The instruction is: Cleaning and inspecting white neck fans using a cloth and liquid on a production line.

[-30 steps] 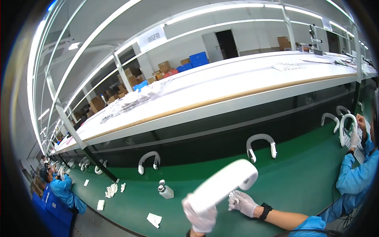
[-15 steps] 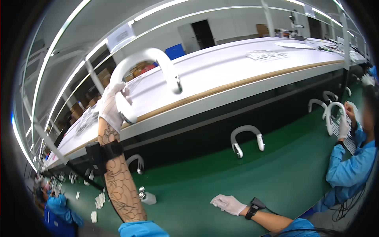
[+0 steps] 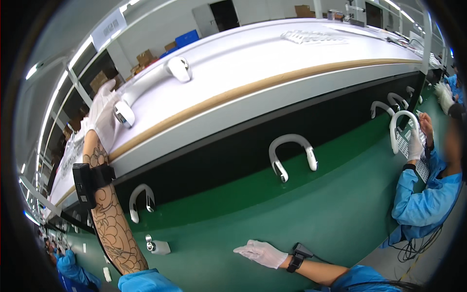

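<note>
On the white shelf at the upper left lies a white U-shaped neckband device (image 3: pixel 148 82), its two metallic-tipped ends turned toward me. My left hand (image 3: pixel 103 114), in a white glove, is right beside the near end, with a finger stretched upward past it. The fingers look open, though part of the hand's far side is hidden. Over the green table, my gloved right hand (image 3: pixel 262 253) holds nothing, its fingers stretched out to the left. A small white bottle with a silver top (image 3: pixel 158 246) lies left of it.
Other U-shaped neckbands stand along the back of the green table, one in the middle (image 3: pixel 293 141) and one at the left (image 3: pixel 141 194). The shelf's wooden edge (image 3: pixel 243 90) overhangs them. At the right a co-worker in blue sleeves (image 3: pixel 423 194) handles another neckband (image 3: pixel 404 119).
My left hand has brought the neckband down and left onto the shelf, turning it from an upright arch to lying. My right hand keeps the same pose. The view has shifted.
</note>
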`<state>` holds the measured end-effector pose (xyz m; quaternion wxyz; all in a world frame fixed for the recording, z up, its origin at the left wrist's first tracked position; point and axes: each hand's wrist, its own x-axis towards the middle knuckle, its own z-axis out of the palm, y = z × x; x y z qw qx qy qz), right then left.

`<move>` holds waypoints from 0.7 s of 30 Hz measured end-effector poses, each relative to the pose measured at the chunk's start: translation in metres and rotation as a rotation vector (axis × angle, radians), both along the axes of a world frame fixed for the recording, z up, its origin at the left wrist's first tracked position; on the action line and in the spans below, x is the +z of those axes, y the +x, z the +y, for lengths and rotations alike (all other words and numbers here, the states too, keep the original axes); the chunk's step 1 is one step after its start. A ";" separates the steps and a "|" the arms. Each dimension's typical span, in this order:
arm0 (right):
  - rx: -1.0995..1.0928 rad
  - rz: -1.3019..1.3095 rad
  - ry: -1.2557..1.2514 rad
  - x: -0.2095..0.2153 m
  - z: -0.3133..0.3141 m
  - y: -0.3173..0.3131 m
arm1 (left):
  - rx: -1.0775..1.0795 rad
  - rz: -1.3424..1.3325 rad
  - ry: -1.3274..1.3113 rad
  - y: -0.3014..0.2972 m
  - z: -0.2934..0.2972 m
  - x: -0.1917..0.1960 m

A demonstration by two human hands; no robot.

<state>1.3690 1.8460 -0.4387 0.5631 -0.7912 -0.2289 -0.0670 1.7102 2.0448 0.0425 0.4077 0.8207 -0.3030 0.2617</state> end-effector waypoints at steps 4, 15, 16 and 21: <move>-0.189 -0.044 -0.034 -0.011 -0.017 0.001 | 0.210 -0.378 -0.159 -0.076 -0.048 -0.071; -0.658 0.279 0.547 0.022 0.028 0.087 | -0.001 0.652 -0.574 -0.244 -0.033 -0.402; -0.731 0.247 0.558 0.024 0.035 0.099 | 0.039 0.684 -0.547 -0.244 -0.032 -0.428; -0.899 0.214 0.660 0.017 0.044 0.109 | 0.130 0.392 -0.387 -0.251 -0.072 -0.479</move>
